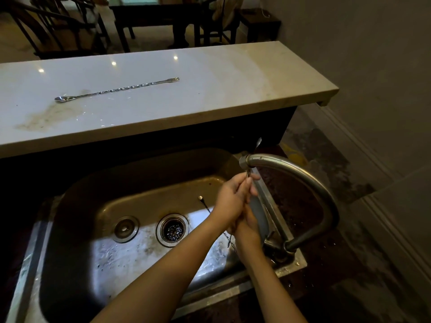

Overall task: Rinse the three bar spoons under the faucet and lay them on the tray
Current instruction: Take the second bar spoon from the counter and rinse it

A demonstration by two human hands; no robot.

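Observation:
One twisted steel bar spoon lies flat on the pale counter behind the sink. A second bar spoon stands nearly upright in my hands, its bowl poking up behind the faucet spout. My left hand pinches its shaft just under the spout. Below that, my right hand closes around the lower shaft. A third bar spoon lies in the sink basin, its shaft running under my left wrist. No tray is in view.
The curved faucet arm arches over the sink's right rim. A round drain strainer and a metal stopper sit in the basin floor. Dark chairs and a table stand beyond the counter. A wall is at right.

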